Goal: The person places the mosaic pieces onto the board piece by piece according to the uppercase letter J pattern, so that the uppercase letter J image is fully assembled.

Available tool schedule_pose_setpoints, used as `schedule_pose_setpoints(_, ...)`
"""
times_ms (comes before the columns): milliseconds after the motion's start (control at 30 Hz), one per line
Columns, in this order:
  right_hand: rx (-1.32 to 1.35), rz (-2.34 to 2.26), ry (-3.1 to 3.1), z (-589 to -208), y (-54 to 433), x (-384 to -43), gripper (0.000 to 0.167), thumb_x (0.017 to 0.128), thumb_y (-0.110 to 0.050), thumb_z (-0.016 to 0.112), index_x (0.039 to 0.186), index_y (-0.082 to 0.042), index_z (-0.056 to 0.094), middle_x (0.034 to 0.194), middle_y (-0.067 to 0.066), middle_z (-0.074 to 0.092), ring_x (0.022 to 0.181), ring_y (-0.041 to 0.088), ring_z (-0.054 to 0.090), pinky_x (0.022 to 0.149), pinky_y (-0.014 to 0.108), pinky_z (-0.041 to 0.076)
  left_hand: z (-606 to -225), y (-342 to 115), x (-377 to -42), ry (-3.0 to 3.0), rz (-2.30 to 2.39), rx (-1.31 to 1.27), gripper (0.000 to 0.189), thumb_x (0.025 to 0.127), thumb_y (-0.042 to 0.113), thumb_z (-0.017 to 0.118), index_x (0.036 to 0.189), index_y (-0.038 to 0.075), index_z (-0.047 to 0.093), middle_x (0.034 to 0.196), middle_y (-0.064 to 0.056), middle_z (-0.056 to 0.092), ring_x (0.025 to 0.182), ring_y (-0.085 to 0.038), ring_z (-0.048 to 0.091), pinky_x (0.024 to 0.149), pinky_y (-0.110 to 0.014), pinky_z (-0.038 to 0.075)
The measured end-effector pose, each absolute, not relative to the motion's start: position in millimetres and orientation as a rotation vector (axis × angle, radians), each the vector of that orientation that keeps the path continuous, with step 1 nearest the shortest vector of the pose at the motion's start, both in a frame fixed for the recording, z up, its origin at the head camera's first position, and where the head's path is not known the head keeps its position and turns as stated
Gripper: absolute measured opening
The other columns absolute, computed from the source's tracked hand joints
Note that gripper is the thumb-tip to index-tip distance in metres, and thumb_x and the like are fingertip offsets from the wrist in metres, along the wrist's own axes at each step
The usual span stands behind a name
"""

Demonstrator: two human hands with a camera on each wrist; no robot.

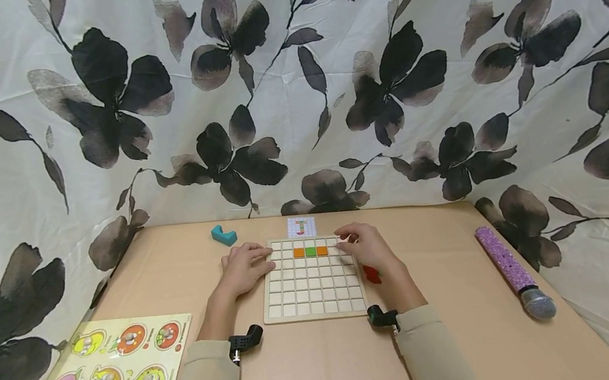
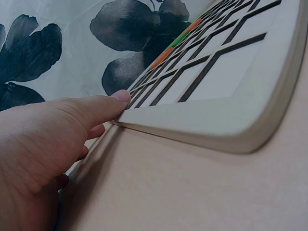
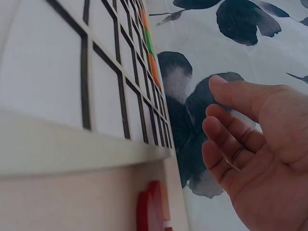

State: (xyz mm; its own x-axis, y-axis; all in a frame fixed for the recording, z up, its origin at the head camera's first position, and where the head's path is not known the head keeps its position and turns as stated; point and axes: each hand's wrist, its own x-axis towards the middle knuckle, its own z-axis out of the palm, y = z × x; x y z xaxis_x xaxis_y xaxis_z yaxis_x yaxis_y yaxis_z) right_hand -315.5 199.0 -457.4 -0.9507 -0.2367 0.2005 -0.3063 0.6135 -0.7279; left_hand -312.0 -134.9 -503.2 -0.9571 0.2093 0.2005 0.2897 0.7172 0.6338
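Observation:
A pale board with a grid of white squares lies on the table. Two orange squares flank a green square in one of its far rows. At the board's left edge is my left hand, its straight thumb resting on the rim and the other fingers beside it, partly hidden. My right hand hovers by the far right edge, fingers loosely bent with nothing between them in the right wrist view. Under that forearm a red piece lies partly covered.
Behind the board lies a small grid card with a coloured hook-shaped pattern. A teal angled block sits at the back left. A fruit picture sheet covers the near left, and a glittery purple microphone lies at right. Flowered cloth hangs behind.

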Motion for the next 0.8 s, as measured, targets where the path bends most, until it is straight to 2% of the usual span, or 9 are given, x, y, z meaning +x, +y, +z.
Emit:
schedule_pose_setpoints(367,0.43,1.304,-2.779,-448,220,-312,0.031,0.096,-0.016,0.075,0.127,-0.015,0.075,0.127,0.015,0.07,0.103,0.026,0.06,0.08,0.034,0.051,-503,-134,-310,-2.805,-1.072,-0.408,0.041,0.097,0.035,0.074,0.134,0.018,0.072,0.141,-0.009,0.062,0.128,-0.033,0.045,0.097,-0.053,0.023)
schedule_pose_setpoints(567,0.42,1.312,-2.786,-446,236,-311,0.033,0.096,-0.015,0.076,0.129,-0.011,0.073,0.124,0.012,0.071,0.103,0.027,0.06,0.081,0.034,0.051,-503,-134,-310,-2.805,-1.064,-0.412,0.041,0.097,0.036,0.074,0.134,0.018,0.072,0.141,-0.009,0.061,0.127,-0.032,0.045,0.097,-0.054,0.023)
schedule_pose_setpoints(800,0.377,1.355,-2.812,-446,252,-310,0.034,0.095,-0.016,0.076,0.129,-0.012,0.073,0.12,0.016,0.068,0.102,0.029,0.057,0.074,0.033,0.052,-502,-135,-309,-2.8,-1.067,-0.413,0.041,0.097,0.035,0.074,0.134,0.017,0.072,0.141,-0.01,0.061,0.128,-0.033,0.045,0.097,-0.055,0.023)
